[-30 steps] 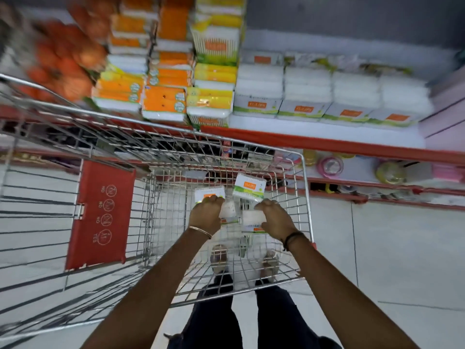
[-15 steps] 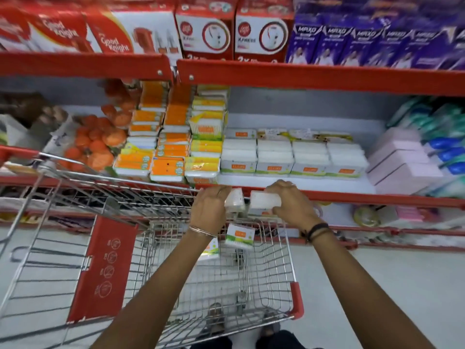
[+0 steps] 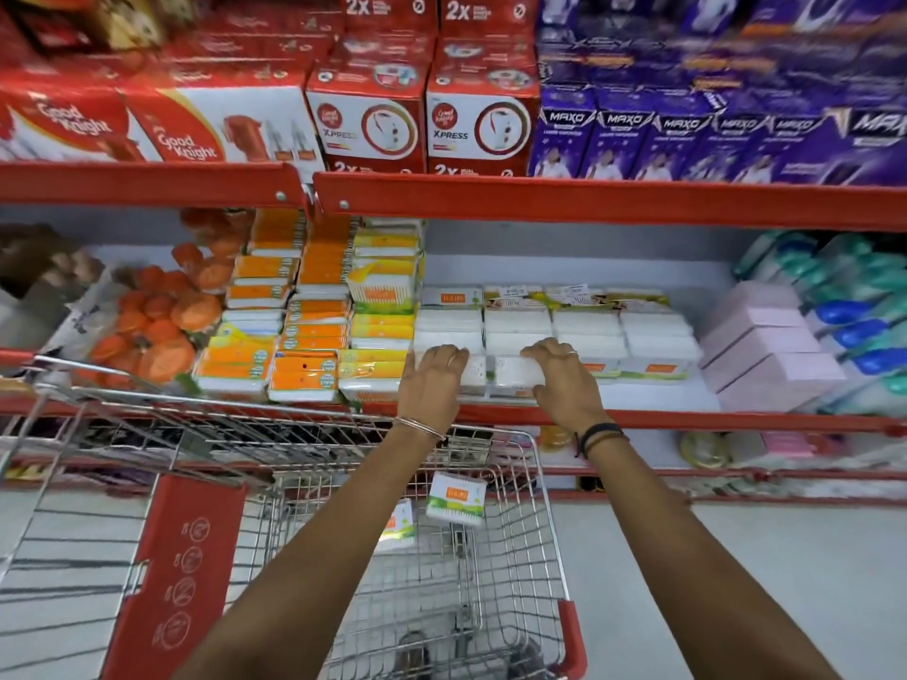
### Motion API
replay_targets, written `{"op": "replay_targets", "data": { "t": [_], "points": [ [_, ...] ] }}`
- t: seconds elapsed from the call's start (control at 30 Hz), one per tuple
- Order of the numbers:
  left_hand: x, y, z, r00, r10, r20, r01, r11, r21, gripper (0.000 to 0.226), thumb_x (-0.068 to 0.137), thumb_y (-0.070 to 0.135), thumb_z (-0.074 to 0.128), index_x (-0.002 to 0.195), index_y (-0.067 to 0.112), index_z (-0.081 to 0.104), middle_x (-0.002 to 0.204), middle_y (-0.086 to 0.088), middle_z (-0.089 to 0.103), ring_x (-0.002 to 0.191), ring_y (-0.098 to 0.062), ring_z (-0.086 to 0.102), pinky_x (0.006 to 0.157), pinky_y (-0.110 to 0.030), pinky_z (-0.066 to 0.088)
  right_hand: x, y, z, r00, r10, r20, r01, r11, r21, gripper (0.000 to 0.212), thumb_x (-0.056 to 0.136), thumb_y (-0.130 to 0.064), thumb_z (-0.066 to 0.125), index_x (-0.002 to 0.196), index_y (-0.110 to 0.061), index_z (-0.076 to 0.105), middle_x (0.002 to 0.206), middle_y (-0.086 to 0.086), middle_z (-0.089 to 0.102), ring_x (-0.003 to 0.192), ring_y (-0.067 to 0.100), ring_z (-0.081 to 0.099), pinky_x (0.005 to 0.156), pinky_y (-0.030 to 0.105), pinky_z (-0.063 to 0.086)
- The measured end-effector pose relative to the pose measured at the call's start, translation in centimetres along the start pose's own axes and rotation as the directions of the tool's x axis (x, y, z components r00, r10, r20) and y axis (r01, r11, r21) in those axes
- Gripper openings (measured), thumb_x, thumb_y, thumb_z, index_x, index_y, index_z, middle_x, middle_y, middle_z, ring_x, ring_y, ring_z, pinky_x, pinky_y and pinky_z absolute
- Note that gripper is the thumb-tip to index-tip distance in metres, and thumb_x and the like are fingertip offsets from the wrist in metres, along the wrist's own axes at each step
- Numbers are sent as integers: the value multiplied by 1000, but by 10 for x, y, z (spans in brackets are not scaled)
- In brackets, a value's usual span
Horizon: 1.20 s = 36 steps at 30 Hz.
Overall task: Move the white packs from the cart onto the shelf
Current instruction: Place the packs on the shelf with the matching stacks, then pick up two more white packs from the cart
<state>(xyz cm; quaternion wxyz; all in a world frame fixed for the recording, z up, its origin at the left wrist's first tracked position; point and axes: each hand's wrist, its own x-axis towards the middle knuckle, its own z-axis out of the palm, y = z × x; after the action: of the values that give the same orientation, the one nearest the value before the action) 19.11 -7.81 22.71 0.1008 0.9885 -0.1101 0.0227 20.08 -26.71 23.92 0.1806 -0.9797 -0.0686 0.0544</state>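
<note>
Probably light and a bit squashy, these white packs: film-wrapped, soft-looking stuff inside, so best taken across the short sides, thumb under and fingers over the top, no hard squeeze needed. Film likely a little slick too (just guessing from the shine).

Left hand curled over the near end of one pack, fingers draped on top, pack poking out at 3 o'clock of the knuckles. Right hand clamped the same way on a second pack, that one sticking out at 9 o'clock of the hand. Both packs side by side, touching or nearly so, right at the front lip of the shelf, in front of the white stacks. Can't tell whether resting on the shelf board or a hair above it.

Orange packs just at 9 o'clock of the left hand, pink boxes well off at 3 o'clock.

Down in the cart, at 6 o'clock of the hands, two more packs: one standing, another half hidden behind the left forearm. So not done yet, looks like.
</note>
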Motion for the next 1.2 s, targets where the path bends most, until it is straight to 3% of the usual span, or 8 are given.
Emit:
{"op": "replay_targets", "data": {
  "t": [0.37,0.47,0.53,0.63,0.73,0.9,1.1,1.2],
  "points": [
    [11,-11,29,996,70,61,-69,997,-21,48,85,-9,47,129,10,51,140,-10,45,127,-30,41,112,-46,31,3,-2,43,993,-11,-115,6,999,-39,51,82,16,48,125,-10,59,137,6,54,126,28,46,95,39,51],
    [2,-15,27,989,114,-92,-125,985,-119,38,79,-11,58,114,1,62,122,-18,61,112,-35,57,102,-47,44,-7,-4,45,984,-55,-168,55,998,-6,42,85,9,51,123,-7,60,131,12,58,121,31,50,100,41,46],
    [-9,-22,27,959,141,-244,-187,966,-181,29,75,-10,65,103,-1,66,106,-21,68,98,-37,65,90,-47,52,-19,-9,45,964,-94,-248,114,991,66,34,85,4,56,117,-5,63,122,14,62,111,33,56,95,42,49],
    [-40,-39,38,942,147,-302,-221,948,-227,22,84,2,54,103,0,65,105,-20,67,96,-35,63,84,-42,52,-44,-20,62,942,-154,-297,187,979,85,29,82,-1,65,111,-6,64,110,13,66,99,31,61,85,39,53],
    [-76,-61,65,975,72,-212,-133,947,-292,22,84,2,55,103,-1,66,105,-22,66,94,-37,63,81,-43,53,-62,-27,97,966,-165,-199,196,969,149,25,84,-3,64,109,-7,66,109,11,66,96,30,63,80,40,55],
    [-128,-97,113,996,-52,66,71,942,-327,25,87,8,51,106,-1,64,106,-22,64,92,-39,63,78,-44,56,-77,-22,161,996,-77,46,67,980,186,27,90,-10,59,117,-6,61,122,15,62,111,35,59,90,45,52],
    [-152,-128,173,907,-156,390,273,924,-267,41,87,11,59,126,1,50,124,-20,52,111,-38,51,90,-45,48,-63,-7,226,948,86,305,-115,990,79,44,92,-25,58,132,-10,47,135,13,50,113,33,55,94,44,48],
    [-154,-140,209,855,-157,494,294,932,-212,54,88,20,58,136,4,39,137,-18,43,121,-35,45,100,-43,44,-49,0,260,905,163,394,-190,981,31,56,91,-32,59,138,-9,38,143,14,41,119,34,51,97,44,46]
  ]
}}
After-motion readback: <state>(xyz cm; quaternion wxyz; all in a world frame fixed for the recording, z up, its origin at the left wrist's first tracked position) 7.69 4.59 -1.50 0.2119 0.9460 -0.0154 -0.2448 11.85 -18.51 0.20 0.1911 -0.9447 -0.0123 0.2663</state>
